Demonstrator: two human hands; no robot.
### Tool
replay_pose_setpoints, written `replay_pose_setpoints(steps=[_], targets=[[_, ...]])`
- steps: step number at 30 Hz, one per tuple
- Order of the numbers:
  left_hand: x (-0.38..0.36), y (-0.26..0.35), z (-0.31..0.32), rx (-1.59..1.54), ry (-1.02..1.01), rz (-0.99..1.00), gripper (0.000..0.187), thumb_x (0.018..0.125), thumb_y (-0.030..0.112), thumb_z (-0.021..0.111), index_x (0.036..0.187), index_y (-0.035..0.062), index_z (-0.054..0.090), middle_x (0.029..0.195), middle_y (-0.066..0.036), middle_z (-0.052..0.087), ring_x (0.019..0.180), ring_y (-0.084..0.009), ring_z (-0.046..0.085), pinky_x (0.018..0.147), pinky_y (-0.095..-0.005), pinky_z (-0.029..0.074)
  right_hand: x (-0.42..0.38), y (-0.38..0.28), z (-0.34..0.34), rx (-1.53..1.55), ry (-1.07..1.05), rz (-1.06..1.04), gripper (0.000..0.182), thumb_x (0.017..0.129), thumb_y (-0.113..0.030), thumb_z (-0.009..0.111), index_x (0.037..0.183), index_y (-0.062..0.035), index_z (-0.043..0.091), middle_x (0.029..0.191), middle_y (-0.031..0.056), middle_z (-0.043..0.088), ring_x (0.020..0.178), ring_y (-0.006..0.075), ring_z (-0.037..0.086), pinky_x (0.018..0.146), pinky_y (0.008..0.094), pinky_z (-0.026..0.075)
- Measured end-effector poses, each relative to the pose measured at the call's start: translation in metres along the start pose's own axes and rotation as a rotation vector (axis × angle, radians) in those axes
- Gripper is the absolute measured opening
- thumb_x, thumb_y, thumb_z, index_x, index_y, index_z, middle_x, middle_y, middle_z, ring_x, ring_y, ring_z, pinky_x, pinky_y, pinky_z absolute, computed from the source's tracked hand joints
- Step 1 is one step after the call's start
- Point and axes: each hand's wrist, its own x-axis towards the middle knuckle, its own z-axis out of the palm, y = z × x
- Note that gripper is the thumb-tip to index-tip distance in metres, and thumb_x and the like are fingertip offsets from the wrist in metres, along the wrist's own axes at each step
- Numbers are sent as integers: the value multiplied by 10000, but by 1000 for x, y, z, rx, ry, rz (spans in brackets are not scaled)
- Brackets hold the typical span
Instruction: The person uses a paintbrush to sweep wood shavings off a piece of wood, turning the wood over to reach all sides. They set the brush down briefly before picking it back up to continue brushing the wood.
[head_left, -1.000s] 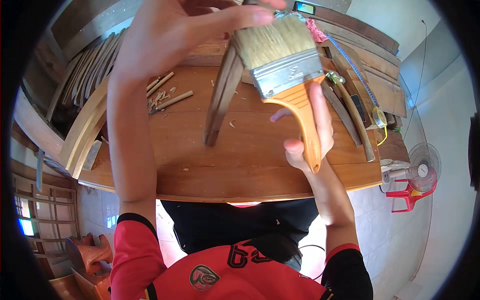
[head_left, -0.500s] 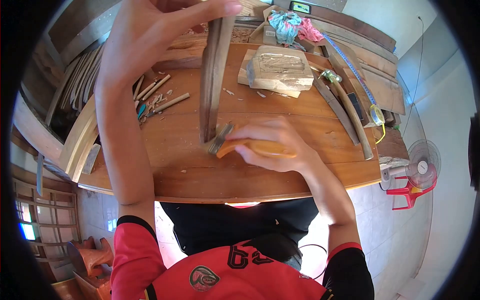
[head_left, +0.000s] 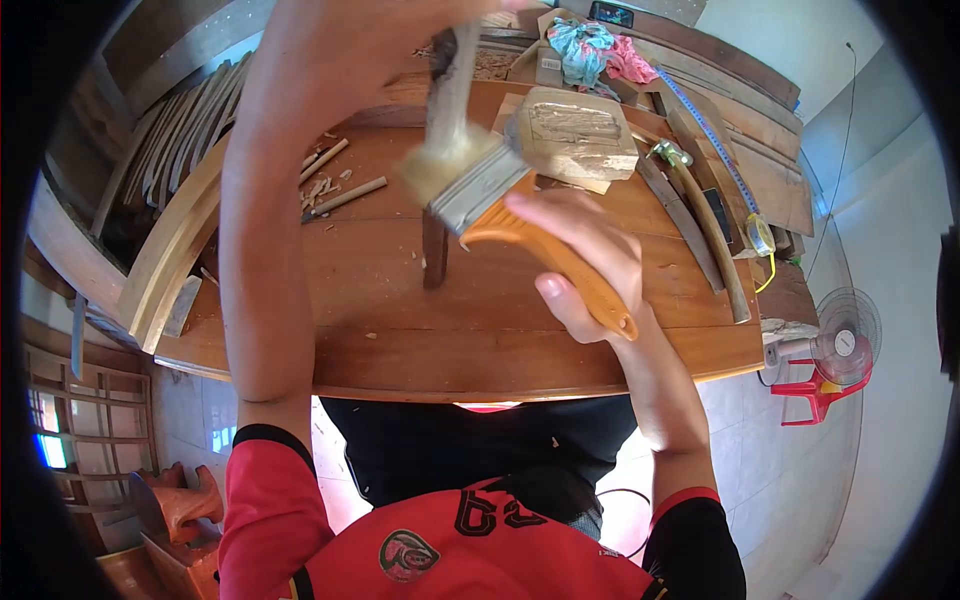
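Observation:
My right hand [head_left: 585, 255] is closed around the orange handle of a wide paintbrush [head_left: 480, 190]. The brush's pale bristles lie across a dark, narrow wooden piece [head_left: 436, 240], which stands upright with its lower end at the tabletop. At the top of the view, my left hand [head_left: 370, 50] is wrapped round the upper part of this piece; its fingers are partly cut off by the frame edge and blurred. Right of the wooden piece, a carved light wood block [head_left: 575, 130] rests on a thin board.
Wooden sticks [head_left: 345, 197] and shavings lie on the brown table [head_left: 400, 350] at left. To the right are a hammer [head_left: 705, 205], a tape measure [head_left: 760, 235] and stacked planks [head_left: 750, 150]. Cloths [head_left: 580, 50] sit at the back. A fan [head_left: 843, 343] stands beyond.
My right hand has raised the brush from the wooden piece's lower end to higher up, closer to the camera. My left hand has shifted slightly right with the piece.

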Motion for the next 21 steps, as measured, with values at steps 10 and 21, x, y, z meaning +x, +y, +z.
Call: replay_pose_setpoints(steps=[10, 21], targets=[[4, -10, -2, 256, 106, 35, 256, 863, 125, 802, 810, 40, 567, 738, -5, 632, 618, -41, 549, 552, -212, 427, -10, -5, 6, 6, -259, 334, 195, 869, -136, 696, 1020, -29, 758, 802, 127, 712, 658, 277, 658, 605, 352, 520], [2, -13, -8, -161, -77, 40, 209, 922, 177, 768, 838, 48, 627, 773, -24, 674, 671, -75, 631, 600, -240, 496, -14, -3, 8, 100, 308, 109, 706, 945, -404, 725, 1378, 125, 547, 1293, 245, 657, 922, 279, 689, 860, 395, 553]])
